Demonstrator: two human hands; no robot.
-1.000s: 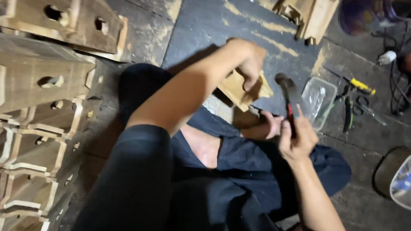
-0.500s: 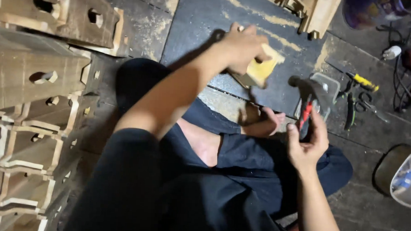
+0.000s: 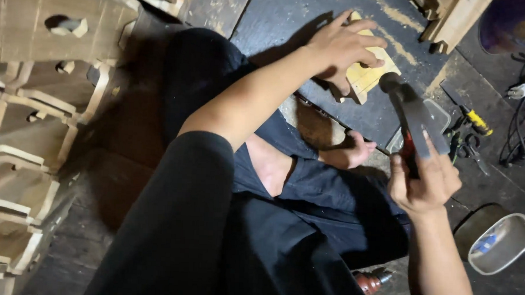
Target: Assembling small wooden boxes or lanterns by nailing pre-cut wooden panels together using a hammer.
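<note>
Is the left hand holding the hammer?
No, the left hand presses on the wood block; the right hand grips the hammer.

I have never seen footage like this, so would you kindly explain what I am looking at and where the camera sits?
The camera is worn on a person's head and looks down at their own lap and bare hands; they sit on a dark floor. The left hand presses a small pale wooden block onto a dark mat. The right hand grips a hammer with a red handle, its head raised near the block. Stacked carved wooden pieces stand to the left; hand tools and a metal bowl lie to the right.
</note>
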